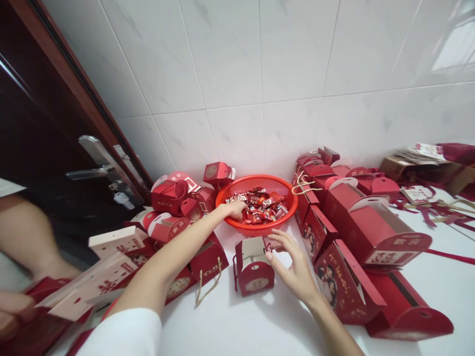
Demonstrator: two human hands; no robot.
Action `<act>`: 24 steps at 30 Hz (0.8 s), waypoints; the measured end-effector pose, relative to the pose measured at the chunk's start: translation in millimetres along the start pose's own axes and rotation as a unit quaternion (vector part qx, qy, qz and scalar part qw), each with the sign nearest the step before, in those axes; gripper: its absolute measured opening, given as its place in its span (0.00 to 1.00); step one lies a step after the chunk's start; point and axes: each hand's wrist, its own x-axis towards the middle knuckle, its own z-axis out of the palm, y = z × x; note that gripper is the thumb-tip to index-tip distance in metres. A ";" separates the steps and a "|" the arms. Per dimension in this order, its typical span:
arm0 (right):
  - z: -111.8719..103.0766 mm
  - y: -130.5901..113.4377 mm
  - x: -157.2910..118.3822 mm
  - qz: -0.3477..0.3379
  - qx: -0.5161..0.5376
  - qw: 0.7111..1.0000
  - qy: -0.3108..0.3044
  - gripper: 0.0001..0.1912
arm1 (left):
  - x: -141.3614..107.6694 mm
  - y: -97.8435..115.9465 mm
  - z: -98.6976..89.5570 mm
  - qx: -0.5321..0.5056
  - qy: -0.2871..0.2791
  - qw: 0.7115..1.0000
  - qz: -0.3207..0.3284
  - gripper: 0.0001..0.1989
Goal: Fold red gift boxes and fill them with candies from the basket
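Observation:
My left hand (237, 210) reaches into a red plastic basket (256, 230) of small wrapped candies (272, 200). Its fingers are curled down among the wrappers, and whatever they grip is hidden. In front of the basket, a small red gift box (256, 279) stands upright on the white table, its top open and a dark red ribbon at its sides. My right hand (291, 259) is beside that box, fingers spread, with the thumb and fingertips at its right upper edge near the ribbon.
Red gift boxes (386, 232) are stacked on the right, more boxes (172, 195) on the left. Ribbons (432, 212) and a carton (395, 170) lie far right. Another person's hand (15, 311) is at the lower left, near a door with a metal handle (91, 170). A tiled wall rises behind.

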 end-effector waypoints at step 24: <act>-0.9 0.1 4.8 0.174 0.358 0.913 0.089 0.24 | -59.5 113.9 -26.7 -0.176 0.010 0.924 0.339 0.17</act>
